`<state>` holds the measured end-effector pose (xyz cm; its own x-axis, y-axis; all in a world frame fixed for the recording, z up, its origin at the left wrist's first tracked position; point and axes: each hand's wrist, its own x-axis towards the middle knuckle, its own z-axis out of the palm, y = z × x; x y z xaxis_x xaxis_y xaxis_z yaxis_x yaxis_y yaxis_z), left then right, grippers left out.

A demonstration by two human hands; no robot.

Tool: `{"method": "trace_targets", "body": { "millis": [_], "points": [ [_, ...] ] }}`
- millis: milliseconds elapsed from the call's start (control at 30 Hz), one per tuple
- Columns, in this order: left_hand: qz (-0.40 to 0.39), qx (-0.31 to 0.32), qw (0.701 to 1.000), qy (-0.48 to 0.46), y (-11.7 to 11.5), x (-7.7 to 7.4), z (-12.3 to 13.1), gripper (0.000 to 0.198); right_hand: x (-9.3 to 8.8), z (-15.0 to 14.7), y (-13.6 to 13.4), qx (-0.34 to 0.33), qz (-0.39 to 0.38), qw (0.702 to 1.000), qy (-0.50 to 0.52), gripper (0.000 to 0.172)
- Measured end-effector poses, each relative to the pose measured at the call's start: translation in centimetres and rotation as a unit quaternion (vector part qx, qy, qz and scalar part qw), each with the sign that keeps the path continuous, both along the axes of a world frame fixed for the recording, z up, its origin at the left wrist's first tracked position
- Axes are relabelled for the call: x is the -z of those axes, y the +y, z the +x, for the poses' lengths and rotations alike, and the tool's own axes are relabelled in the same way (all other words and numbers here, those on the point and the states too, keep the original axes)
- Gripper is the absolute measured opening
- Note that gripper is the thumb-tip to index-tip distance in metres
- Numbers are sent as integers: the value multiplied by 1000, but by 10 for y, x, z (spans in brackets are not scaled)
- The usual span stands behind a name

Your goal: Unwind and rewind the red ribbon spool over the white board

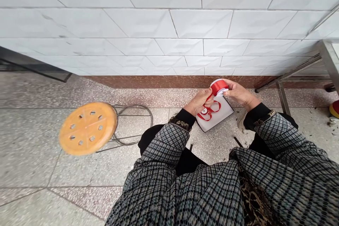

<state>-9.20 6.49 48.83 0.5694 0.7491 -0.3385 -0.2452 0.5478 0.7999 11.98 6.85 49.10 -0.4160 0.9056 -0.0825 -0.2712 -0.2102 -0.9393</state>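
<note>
Both forearms extend forward from the body, elbows bent, and the hands meet at centre in front of the knees. The sleeves are grey check with black cuffs.

**Right hand.** The right hand [237, 93] comes in from the right with its wrist roughly level. Its fingers are curled and clamped on a spool [219, 87] of red ribbon. The thumb lies on the upper side, and the other fingers wrap the far side. The spool is held in the air, tilted, with one white flange facing the left hand.

**Left hand.** The left hand [199, 101] sits just beside the spool, lower and to its left, with the back of the hand facing up. Its fingers are closed together, pinching the ribbon [209, 111] where it leaves the spool. Below this grip the ribbon hangs in several loose red loops.

**Card.** A white card [222, 116] with a dark edge lies directly under the hands, between the knees. The loops hang in front of it. It is not possible to tell whether they touch it, or whether the card rests on the floor.

**Surroundings.** An orange round stool [88, 127] with a wire frame stands on the speckled floor [31, 148], well apart to the left. A white tiled wall [169, 24] runs across the far side. A metal frame [288, 74] stands at the right.
</note>
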Motion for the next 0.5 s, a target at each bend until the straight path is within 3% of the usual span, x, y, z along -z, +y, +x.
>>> {"method": "trace_targets", "body": {
  "millis": [133,233,367,500],
  "points": [
    [-46,-20,998,-41,-3,-1,5,69,14,-29,-11,52,-22,997,58,86],
    [-47,-48,996,-53,-3,-2,5,69,18,-34,-12,61,-7,997,49,86],
    [-39,-52,998,-20,1,-1,1,61,10,-12,2,16,76,993,-85,80],
    [-33,-33,998,41,5,2,-3,61,6,10,16,5,210,944,-253,67]
  ]
}}
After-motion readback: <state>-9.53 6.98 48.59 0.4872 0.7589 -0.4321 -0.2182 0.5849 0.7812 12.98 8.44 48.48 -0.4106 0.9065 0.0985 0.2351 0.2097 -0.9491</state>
